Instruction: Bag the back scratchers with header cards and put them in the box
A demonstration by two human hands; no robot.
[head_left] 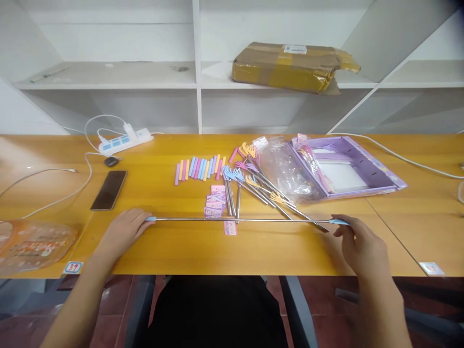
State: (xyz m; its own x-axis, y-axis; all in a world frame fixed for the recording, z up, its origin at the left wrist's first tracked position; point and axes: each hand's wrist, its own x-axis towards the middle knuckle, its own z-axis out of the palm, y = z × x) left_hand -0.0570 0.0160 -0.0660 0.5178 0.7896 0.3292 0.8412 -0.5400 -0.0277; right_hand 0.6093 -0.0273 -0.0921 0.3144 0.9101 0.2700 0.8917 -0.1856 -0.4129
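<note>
Stretched level across the front of the table is an extended telescopic back scratcher (pixel 261 220) with a thin metal rod and light-blue ends. My left hand (pixel 125 229) grips its blue end at the left. At the other end, my right hand (pixel 360 241) is closed round the blue part, its fingers hiding some of it. Beyond the rod lies a pile of back scratchers (pixel 250 179) with orange, blue, pink and purple hand-shaped heads. To their left is a row of coloured handle tubes (pixel 199 168). Small printed cards (pixel 215 200) lie beneath and behind the rod.
A purple box (pixel 377 169) and clear plastic bags (pixel 286 169) lie right of the pile. On the left are a phone (pixel 108 190), a white power strip (pixel 125 141) with cables, and a transparent orange-tinted container (pixel 36 244). A taped carton (pixel 282 67) sits on the shelf.
</note>
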